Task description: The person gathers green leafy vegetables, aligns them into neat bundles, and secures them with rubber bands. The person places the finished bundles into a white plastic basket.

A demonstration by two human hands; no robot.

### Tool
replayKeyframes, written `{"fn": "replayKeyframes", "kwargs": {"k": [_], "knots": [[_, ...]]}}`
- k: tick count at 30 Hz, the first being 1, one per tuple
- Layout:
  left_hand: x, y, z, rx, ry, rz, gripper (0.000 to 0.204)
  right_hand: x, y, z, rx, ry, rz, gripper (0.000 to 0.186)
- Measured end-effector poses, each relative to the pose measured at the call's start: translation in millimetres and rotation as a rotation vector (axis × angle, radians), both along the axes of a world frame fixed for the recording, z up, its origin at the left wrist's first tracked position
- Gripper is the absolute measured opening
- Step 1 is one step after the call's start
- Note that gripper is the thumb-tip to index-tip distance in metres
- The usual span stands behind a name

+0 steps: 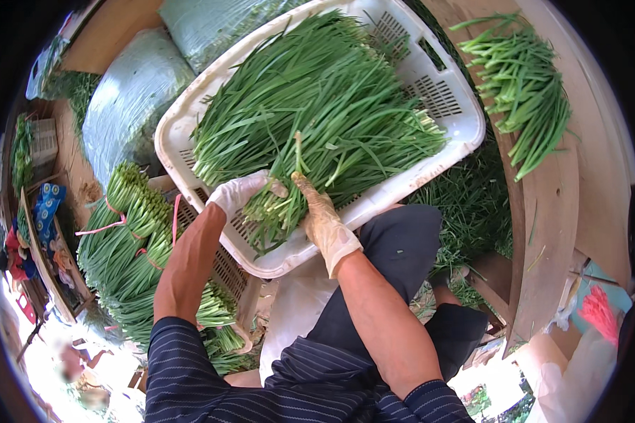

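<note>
A white perforated plastic crate [466, 127] in front of me holds a thick pile of Chinese chives [303, 92], long flat green leaves with pale stem ends. At its near edge, my left hand [250, 192], in a thin whitish glove, has its fingers closed at the pale ends of some chives [274, 210]. Beside it my right hand [324, 222], in a yellowish stained glove, grips the same bunch from the right. One pale stalk [298, 151] sticks up above the right thumb. The right fingers are partly hidden under the leaves.
Left of the crate, bundles of chives [123, 240] tied with pink bands fill another crate. Large plastic-wrapped bundles [134, 102] stand behind. A loose bunch [522, 92] lies on the wooden board [554, 204] to the right. Loose leaves [466, 211] heap below the board.
</note>
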State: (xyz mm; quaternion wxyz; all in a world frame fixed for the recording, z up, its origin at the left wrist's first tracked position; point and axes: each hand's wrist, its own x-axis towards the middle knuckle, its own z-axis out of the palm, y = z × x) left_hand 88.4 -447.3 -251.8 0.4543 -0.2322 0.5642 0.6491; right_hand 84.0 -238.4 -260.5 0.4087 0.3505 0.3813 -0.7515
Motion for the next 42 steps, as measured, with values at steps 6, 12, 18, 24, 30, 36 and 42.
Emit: {"fn": "replayKeyframes", "kwargs": {"k": [6,12,18,24,30,36,42], "knots": [[-12.3,2.0,34.9,0.139,-0.219,0.147,0.059,-11.7,-3.0,14.3,0.092,0.027,0.13,0.099],[5.6,36.7,78.3,0.133,-0.073,0.303,0.059,-14.2,-2.1,34.4,0.104,0.049,0.096,0.097],[33.3,60.0,115.3,0.071,-0.025,0.325,0.054,-3.5,2.5,83.7,0.322,0.136,0.113,0.069],[70.7,82.5,181.7,-0.096,0.08,0.485,0.064,20.2,11.2,143.1,0.046,0.455,0.054,0.096],[123.3,90.0,216.8,-0.197,0.291,0.628,0.071,26.5,29.1,221.4,-0.032,0.815,0.142,0.098],[103.5,115.3,280.1,-0.266,0.586,0.66,0.081,14.6,53.9,282.6,-0.053,1.081,0.259,0.098],[52.9,150.9,318.9,-0.166,0.847,0.504,0.092,-10.6,99.3,318.8,0.089,1.442,0.226,0.095]]}}
